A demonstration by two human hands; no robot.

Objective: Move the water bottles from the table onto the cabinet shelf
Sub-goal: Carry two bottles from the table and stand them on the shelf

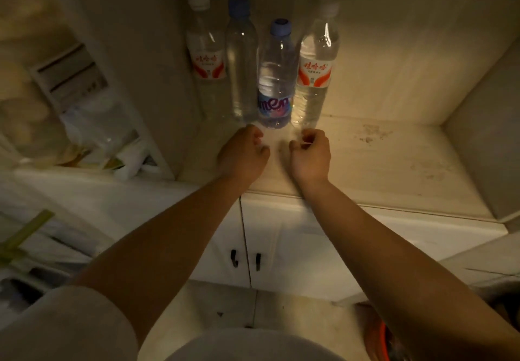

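Several clear water bottles stand upright in a row at the back left of the cabinet shelf [380,158]. A white-capped bottle with a red label [206,59] is leftmost, then a plain blue-capped bottle [242,62], a blue-capped bottle with a blue-and-pink label [275,79], and another red-labelled bottle [313,70]. My left hand [243,153] hovers just in front of the blue-labelled bottle, fingers curled, holding nothing. My right hand [311,153] is beside it, below the right red-labelled bottle, fingers also curled and holding nothing. Neither hand touches a bottle.
Below the shelf are two white cabinet doors with dark handles [246,260]. A side wall [484,135] closes the shelf on the right. On the left is a cluttered compartment with plastic bags [92,135]. An orange object [377,338] lies on the floor at lower right.
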